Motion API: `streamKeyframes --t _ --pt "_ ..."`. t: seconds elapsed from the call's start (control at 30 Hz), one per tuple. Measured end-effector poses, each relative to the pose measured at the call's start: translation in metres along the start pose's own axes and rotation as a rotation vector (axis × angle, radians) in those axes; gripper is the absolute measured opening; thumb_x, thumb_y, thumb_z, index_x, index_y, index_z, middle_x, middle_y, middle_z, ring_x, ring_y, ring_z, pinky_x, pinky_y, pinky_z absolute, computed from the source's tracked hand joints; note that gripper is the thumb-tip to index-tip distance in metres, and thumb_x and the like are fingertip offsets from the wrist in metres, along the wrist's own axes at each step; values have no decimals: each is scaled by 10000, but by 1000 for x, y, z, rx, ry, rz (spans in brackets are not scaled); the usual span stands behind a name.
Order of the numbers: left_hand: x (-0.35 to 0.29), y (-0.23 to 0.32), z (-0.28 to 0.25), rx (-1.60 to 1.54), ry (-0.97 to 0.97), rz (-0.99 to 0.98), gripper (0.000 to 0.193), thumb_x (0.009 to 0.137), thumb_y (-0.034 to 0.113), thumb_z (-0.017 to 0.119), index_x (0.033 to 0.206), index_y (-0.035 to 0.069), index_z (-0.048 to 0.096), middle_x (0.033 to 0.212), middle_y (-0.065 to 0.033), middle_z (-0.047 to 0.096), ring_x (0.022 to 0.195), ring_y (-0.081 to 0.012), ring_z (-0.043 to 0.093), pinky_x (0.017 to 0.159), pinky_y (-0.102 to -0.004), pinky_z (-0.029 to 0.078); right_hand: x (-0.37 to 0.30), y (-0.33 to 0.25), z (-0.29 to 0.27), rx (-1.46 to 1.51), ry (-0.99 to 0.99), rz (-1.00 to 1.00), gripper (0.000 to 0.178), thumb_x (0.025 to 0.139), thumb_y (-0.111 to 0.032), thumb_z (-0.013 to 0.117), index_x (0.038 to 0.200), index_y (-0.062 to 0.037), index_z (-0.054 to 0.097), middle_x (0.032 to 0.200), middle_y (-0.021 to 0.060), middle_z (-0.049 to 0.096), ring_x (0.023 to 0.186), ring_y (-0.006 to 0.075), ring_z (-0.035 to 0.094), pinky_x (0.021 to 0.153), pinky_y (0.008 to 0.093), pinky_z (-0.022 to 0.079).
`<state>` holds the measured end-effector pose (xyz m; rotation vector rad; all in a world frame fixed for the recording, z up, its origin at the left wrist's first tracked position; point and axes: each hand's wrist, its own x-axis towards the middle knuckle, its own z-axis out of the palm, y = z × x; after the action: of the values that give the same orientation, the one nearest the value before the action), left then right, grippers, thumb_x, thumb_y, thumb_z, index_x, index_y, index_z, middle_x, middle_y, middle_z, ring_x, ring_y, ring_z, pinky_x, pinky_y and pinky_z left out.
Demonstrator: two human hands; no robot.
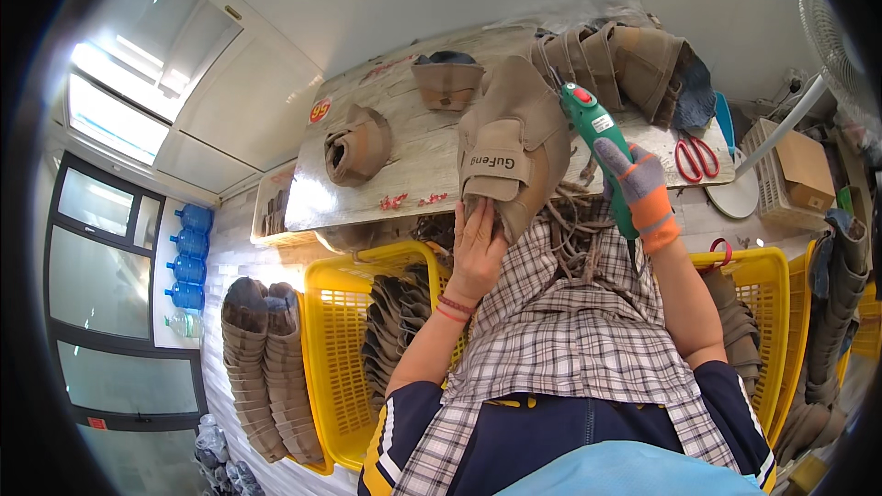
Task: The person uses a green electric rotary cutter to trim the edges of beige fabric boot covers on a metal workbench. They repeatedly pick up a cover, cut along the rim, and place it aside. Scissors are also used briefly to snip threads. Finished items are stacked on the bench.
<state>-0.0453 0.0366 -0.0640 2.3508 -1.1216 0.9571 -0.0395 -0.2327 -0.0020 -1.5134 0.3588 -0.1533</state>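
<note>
A tan shoe upper (514,133) with a strap and dark lettering lies over the table's near edge. My bare left hand (479,246) grips its near edge, fingers together on top and thumb hidden. In my right hand (636,186), in a grey and orange glove, is a green handheld power tool (599,129) with a red switch. Its thin dark tip points away from me, just right of the upper. Narrow tan strips (574,237) lie on my checked apron, below the upper.
On the table (418,161) stand a rolled upper (358,145), another upper (447,83) and a row of nested uppers (634,64). Red-handled scissors (696,159) lie at right. Yellow baskets (335,367) with stacked uppers flank me. A fan (831,28) stands far right.
</note>
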Motion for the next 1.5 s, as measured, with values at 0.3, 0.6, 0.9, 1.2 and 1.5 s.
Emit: streamKeyframes --t 0.3,0.6,0.9,1.2,1.5 --pt "-23 -8 -41 90 96 -192 81 803 -77 495 792 -65 575 1309 -271 507 1300 -417 413 1072 -567 323 -7 31 -37 -222 86 -67 381 842 -398 698 820 -30 604 569 6 533 449 82 481 426 238 347" --pt "-42 -35 -95 385 164 -328 201 821 -60 493 958 -84 637 1129 -224 625 1270 -379 439 1057 -478 359 -30 61 -43 -160 30 78 330 856 -322 704 911 -10 611 656 -15 535 495 57 456 442 223 337" --pt "-31 -92 -26 16 20 -493 298 748 -83 479 983 4 640 1303 -187 512 1236 -349 462 1056 -440 357 -36 76 -40 -238 -4 10 363 868 -363 678 938 -13 609 619 -11 519 490 66 465 450 231 359" --pt "-3 -114 -21 42 182 -730 411 745 -66 621 1135 52 575 1246 -159 547 1150 -326 529 927 -350 447 -33 73 -35 -258 -16 64 378 838 -337 725 948 11 625 627 -13 529 512 46 455 467 225 360" --pt "-8 -180 18 -130 -164 -923 282 734 56 633 1007 22 691 952 -194 680 915 -325 653 822 -374 493 15 54 18 -1152 -112 -62 672 796 -673 564 994 -33 612 808 177 678 773 352 659 701 415 511"
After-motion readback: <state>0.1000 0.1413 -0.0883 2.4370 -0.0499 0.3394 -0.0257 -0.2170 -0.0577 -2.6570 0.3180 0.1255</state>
